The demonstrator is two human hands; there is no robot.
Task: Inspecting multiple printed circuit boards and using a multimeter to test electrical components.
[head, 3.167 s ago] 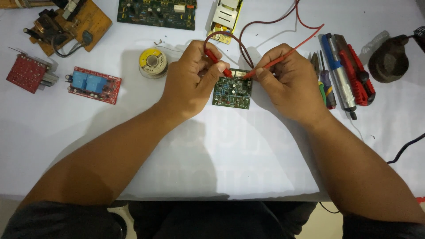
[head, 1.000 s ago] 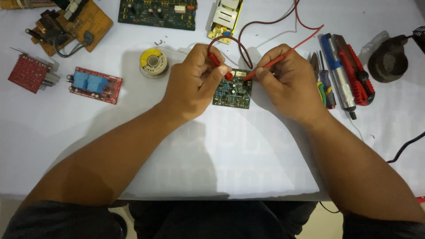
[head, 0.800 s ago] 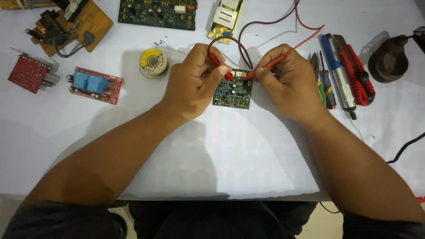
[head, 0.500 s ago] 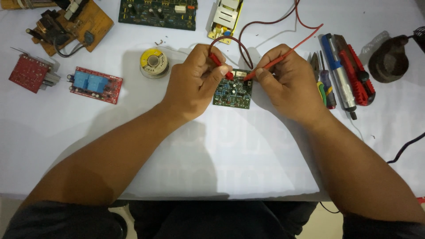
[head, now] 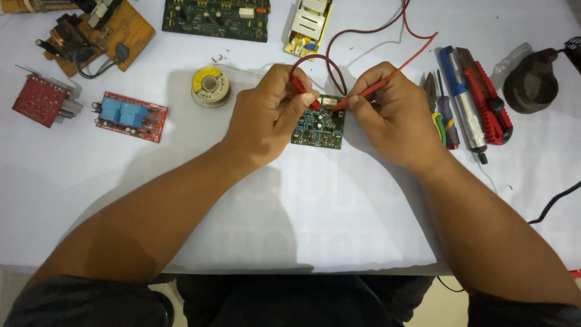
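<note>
A small green circuit board [head: 319, 128] lies on the white table [head: 302, 212] between my hands. My left hand [head: 269, 115] pinches a red test probe [head: 305, 95] whose tip rests on the board's upper left. My right hand [head: 390, 118] holds a second, longer red probe [head: 387, 77] with its tip touching the board's top edge. Dark red leads [head: 330, 63] run from both probes toward the far edge of the table.
A solder spool [head: 210, 86] sits left of my left hand. A red relay board [head: 131, 115], a red module [head: 39, 100], a wooden board with parts [head: 100, 33], a large green board [head: 216, 18] and a power supply board [head: 308, 24] lie farther back. Pliers, screwdrivers and a cutter [head: 469, 103] lie right.
Both probe tips have shifted slightly on the board; my hands stay in nearly the same place.
</note>
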